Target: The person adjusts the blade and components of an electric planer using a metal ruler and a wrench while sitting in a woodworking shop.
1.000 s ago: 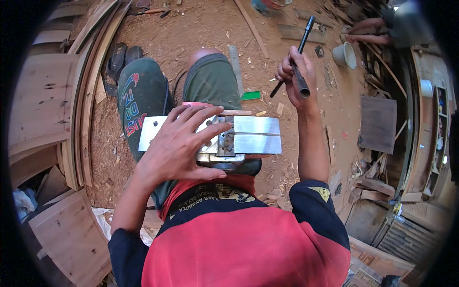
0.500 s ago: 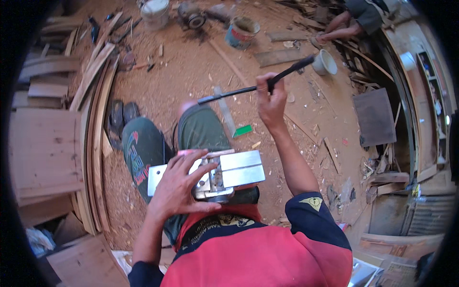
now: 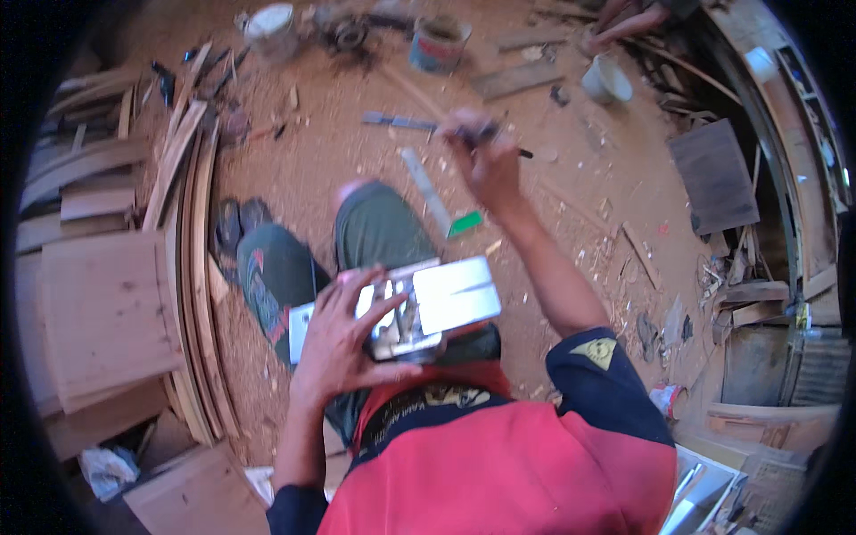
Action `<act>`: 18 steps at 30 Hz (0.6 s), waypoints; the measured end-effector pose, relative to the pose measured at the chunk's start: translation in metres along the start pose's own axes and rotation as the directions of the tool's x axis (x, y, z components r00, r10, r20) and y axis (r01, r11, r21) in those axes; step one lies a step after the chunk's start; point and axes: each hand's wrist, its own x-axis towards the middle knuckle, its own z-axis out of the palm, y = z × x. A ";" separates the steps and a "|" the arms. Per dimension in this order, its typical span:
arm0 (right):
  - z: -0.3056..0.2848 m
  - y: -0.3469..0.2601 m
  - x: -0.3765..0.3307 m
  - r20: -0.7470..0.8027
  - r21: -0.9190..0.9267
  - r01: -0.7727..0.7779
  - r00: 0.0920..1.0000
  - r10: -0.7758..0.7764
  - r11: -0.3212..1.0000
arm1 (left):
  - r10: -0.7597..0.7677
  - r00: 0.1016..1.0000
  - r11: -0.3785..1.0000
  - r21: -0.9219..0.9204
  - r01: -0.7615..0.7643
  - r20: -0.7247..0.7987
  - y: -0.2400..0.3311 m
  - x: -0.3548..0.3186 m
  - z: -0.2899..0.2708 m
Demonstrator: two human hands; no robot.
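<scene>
On my lap lies an electric hand planer turned sole up, with bright metal plates and a gap between them. My left hand rests over its left part, thumb and fingers wrapped around the body with the fingertips near the gap. Beyond my knees, my right hand is closed and blurred by motion. It grips a long, narrow dark tool with a flat grey end reaching left; a thin black end sticks out on the right. Its exact kind is unclear. On the floor below it lies a try square with a green stock.
Long boards and wood panels are stacked at the left. Buckets, a white pail and a machine part stand farther off. A person's legs show at the far right. Shavings litter the dirt floor.
My right hand has moved a little left and away from me. The dark tool has swung from slanting up to the right to slanting down. My left hand stays on the planer.
</scene>
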 end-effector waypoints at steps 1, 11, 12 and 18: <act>0.004 0.001 -0.004 0.045 0.035 -0.136 0.990 0.135 0.990 | -0.025 1.000 0.999 0.036 0.025 0.011 0.002 -0.004 -0.002; -0.078 0.000 0.034 0.566 0.434 -0.720 0.686 0.458 0.541 | -0.062 0.997 0.998 -0.016 0.062 0.051 0.002 -0.010 -0.003; -0.079 -0.002 0.039 0.586 0.488 -0.745 0.666 0.462 0.455 | -0.055 0.997 0.998 -0.010 0.056 0.056 0.002 -0.010 -0.003; -0.077 -0.016 0.052 0.282 0.210 -0.471 0.868 0.408 0.857 | -0.055 0.997 0.998 -0.034 0.057 0.053 0.001 -0.012 -0.002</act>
